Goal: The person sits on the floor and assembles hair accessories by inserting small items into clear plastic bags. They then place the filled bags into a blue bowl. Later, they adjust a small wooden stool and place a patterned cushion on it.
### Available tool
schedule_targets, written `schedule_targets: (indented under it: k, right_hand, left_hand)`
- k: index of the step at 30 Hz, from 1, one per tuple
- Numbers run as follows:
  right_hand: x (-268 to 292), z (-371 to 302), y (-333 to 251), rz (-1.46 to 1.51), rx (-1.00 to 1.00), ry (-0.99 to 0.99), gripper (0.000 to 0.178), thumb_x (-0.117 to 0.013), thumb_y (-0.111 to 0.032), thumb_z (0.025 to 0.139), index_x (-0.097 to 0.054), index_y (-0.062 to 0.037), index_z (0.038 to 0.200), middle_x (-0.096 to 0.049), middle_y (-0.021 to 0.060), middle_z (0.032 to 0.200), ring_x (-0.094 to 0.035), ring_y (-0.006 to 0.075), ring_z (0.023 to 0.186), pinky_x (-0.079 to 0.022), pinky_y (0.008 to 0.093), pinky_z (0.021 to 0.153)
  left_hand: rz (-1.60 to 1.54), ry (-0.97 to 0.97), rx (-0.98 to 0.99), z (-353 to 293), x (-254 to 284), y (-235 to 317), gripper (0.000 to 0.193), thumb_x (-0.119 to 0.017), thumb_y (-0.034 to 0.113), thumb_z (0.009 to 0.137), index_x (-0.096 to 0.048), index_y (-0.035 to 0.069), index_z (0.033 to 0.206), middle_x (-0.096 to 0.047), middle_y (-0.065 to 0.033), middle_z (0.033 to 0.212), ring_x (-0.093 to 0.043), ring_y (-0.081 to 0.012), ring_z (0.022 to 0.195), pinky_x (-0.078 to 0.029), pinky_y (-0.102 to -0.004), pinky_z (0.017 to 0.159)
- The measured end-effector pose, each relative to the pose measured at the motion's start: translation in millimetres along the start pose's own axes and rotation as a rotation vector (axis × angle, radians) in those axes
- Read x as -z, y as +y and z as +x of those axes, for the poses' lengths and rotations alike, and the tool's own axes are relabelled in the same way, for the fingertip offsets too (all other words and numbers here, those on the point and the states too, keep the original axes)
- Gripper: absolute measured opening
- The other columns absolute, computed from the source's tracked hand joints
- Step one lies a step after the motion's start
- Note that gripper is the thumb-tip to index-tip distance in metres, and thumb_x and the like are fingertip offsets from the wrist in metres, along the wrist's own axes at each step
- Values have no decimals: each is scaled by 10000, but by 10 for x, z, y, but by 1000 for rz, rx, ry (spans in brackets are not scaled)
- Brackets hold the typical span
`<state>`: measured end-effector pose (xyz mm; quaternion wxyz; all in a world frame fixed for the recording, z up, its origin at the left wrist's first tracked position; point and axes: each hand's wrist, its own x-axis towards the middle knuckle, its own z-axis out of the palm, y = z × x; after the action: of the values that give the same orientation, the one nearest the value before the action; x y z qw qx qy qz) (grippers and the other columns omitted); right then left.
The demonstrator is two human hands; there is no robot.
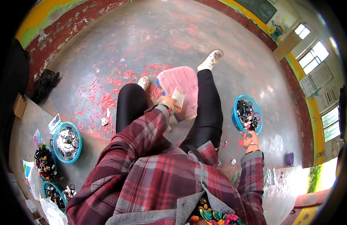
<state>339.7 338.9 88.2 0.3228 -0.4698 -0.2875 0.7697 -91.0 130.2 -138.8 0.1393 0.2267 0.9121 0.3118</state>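
My left hand [167,101] is between my knees, its fingers closed round a pale, flat-sided piece [179,98] whose kind I cannot make out. Just beneath it lies a pink ribbed pad [181,80], with bluish edges showing at its side. Out to the right, my right hand [250,139] grips the near rim of a round blue basin [234,117]. Inside that basin is a heap of small black looped items [248,111] with some white and coloured bits; their exact kind is too small to tell.
Red strips [107,100] litter the floor left of the pad. Another blue basin [80,148] with shiny contents stands at left, near more filled containers [45,163] and white bags [53,212]. A purple cup [290,159] sits far right. My legs stretch either side of the pad.
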Motion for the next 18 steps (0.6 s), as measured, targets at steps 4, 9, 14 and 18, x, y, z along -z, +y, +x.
schedule_targets:
  k: [4,9,14,18]
  right_hand:
    - [505,-188,-128,93,63,126,410,-535,-79,739,-382,67,1090,-542,339,982,-628,335,782,-560,243,575]
    - [555,-101,-423,59,174,93,400,-538,-61,715,-436,78,1077,-561,298,1001,-608,389,870,-571,253,592]
    - [156,-262,-411,-33,223,55,357,-539,-74,737,-461,102,1038,-600,265,927,-633,371,786,-567,252,546]
    - [-157,-146,-124,-36,113,-57,346,-546,-81,749,-466,82,1044,-611,242,915,-639,347,718,-558,248,516]
  left_hand:
    - [451,-200,-489,-761,1070,840,413,-682,358,684,-611,123,1016,-628,-97,857,-604,-257,885,-480,-337,757]
    - [-717,-297,-93,-889,1513,1078,307,-637,282,746,-609,60,956,-611,-121,907,-609,-252,862,-489,-313,730]
    - [-1301,-533,-191,-1149,1983,2055,176,-524,89,833,-497,-27,963,-567,-141,912,-628,-285,782,-517,-372,660]
    - [-802,-467,-463,-1298,1771,2781,204,-595,107,771,-579,-56,892,-599,-117,763,-598,-202,687,-483,-327,578]
